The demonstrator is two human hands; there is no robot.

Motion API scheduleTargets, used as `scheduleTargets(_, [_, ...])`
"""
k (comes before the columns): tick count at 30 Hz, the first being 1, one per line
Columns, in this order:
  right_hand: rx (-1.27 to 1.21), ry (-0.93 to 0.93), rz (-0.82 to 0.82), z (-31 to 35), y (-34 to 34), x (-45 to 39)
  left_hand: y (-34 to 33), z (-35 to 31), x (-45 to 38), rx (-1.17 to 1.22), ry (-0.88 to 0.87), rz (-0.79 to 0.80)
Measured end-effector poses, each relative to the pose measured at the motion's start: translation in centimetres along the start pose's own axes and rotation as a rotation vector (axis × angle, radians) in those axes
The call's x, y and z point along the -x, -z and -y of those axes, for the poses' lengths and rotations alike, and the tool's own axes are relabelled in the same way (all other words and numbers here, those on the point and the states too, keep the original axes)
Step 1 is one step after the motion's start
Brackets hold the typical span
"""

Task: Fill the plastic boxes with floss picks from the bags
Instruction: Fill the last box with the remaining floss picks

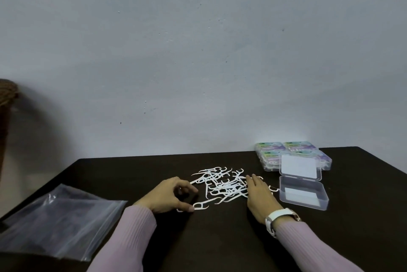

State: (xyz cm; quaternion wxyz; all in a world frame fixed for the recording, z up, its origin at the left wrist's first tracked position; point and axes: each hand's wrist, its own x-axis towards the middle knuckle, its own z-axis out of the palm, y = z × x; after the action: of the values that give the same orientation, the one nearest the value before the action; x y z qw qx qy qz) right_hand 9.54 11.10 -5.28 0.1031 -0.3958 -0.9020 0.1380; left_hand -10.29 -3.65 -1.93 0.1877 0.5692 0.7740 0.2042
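While your sleeves reach in from the near edge, a clear zip bag (59, 223) lies flat at the far left of the dark table (220, 238). Your left hand (169, 194) rests just right of it, fingers curled, the thumb pressing on a single floss pick (204, 204); whether you actually pinch it I cannot tell. Between your hands spreads the loose pile of floss picks (222, 181). Your right hand (259, 194), a white watch (277, 218) on its wrist, lies flat with straight fingers against the pile's right side. Just right of it sits the open plastic box (302, 192), lid up. Behind it, closed boxes (275, 150) are grouped by the wall.
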Motion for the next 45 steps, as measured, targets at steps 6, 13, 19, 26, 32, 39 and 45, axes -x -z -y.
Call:
scheduleTargets(6, [-0.111,0.079,-0.041,0.2,-0.1,0.1,-1.3,-0.7,-0.5,0.225,-0.06,-0.083])
scheduleTargets(13, [-0.239,0.229,-0.052,0.6,0.8,1.2,-3.3,-1.9,-1.2,0.259,-0.133,-0.178])
scheduleTargets(19, [0.011,0.044,-0.043,-1.1,2.4,1.5,-2.7,-2.2,-1.2,0.196,-0.106,-0.198])
scheduleTargets(26, [0.078,0.092,-0.058,-0.8,1.9,1.4,-2.8,-2.2,-1.4,0.246,-0.07,-0.139])
scheduleTargets(32, [-0.055,0.135,-0.125,-1.0,2.1,1.4,-4.3,-2.9,-1.7,0.199,-0.159,-0.222])
scheduleTargets(39, [0.089,0.234,0.091,-1.7,3.0,1.5,-5.1,-3.0,-2.0,-0.086,-0.244,-0.124])
scheduleTargets(45, [0.116,0.274,0.005,-1.0,3.6,2.1,-4.4,-3.4,-1.7,-0.16,-0.252,-0.273])
